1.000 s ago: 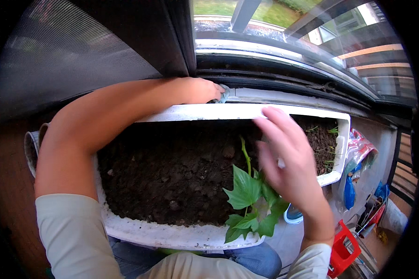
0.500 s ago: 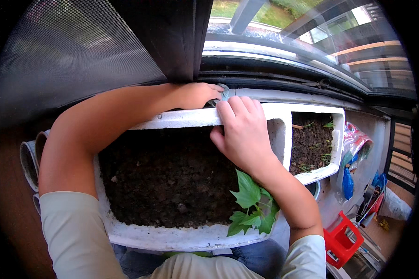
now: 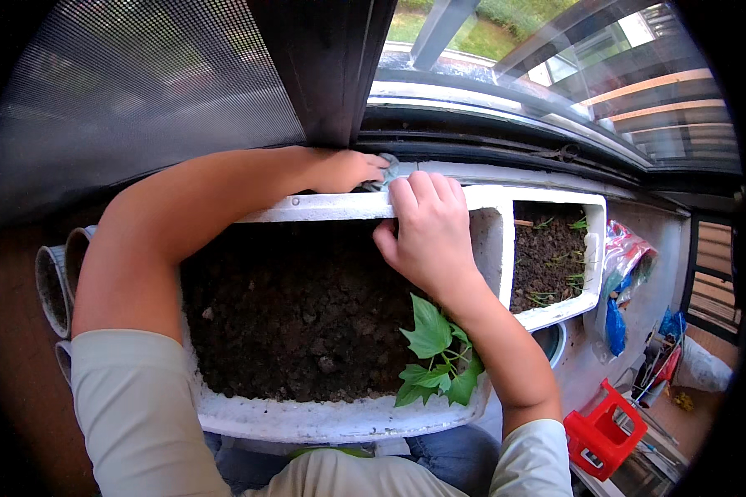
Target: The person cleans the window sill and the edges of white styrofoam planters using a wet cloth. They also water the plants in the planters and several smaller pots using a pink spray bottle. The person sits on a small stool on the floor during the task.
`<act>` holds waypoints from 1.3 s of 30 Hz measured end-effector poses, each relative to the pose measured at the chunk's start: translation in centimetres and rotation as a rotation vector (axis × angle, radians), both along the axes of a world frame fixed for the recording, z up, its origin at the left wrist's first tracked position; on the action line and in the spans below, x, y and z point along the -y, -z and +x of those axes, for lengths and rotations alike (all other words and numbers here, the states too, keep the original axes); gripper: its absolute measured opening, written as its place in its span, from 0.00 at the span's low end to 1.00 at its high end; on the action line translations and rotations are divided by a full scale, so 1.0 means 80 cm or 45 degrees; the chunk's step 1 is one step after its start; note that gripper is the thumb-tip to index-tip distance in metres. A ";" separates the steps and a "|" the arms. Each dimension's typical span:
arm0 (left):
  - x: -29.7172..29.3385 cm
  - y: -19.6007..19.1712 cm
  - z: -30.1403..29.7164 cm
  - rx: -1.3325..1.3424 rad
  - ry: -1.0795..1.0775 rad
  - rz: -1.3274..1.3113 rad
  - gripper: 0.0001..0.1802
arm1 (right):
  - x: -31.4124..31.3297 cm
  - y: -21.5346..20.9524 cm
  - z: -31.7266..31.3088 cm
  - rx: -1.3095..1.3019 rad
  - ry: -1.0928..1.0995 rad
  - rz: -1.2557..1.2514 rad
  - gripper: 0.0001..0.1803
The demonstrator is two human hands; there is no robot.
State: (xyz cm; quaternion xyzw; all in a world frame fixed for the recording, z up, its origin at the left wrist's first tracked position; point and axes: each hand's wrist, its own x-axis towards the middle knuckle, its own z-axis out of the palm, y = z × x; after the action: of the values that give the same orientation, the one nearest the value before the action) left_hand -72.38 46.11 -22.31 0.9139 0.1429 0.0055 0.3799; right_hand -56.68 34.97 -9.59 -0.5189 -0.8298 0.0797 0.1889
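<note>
My left hand (image 3: 350, 171) reaches over the far rim of a white foam planter box (image 3: 323, 424). Its fingers press a pale grey-green cloth (image 3: 385, 172) against the window sill, and part of the cloth is hidden beneath them. My right hand (image 3: 431, 228) is closed over the same far rim, thumb on the inner side and fingers over the top. Dark soil (image 3: 298, 315) fills the box. Beside my right forearm, a leafy green plant (image 3: 436, 352) grows at the box's near right corner.
A smaller foam box (image 3: 598, 248) with soil and thin sprouts adjoins on the right. A window frame (image 3: 506, 149) and a mesh screen (image 3: 157, 91) border the far side. Pots (image 3: 51, 290) stand left. A plastic bag (image 3: 626, 265) and a red stool (image 3: 603, 435) are on the right.
My left hand has slid slightly left along the sill with the cloth, away from my right hand. My right hand keeps its hold on the rim. The view has shifted a little.
</note>
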 end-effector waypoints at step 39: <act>0.000 -0.020 -0.045 -0.555 0.227 0.100 0.24 | -0.001 0.000 -0.001 0.017 0.053 0.107 0.14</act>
State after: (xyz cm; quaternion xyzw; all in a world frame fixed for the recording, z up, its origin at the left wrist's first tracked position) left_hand -76.01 46.08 -20.67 0.9165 0.1401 -0.2201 0.3033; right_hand -56.75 35.01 -9.55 -0.5282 -0.8228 0.0374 0.2066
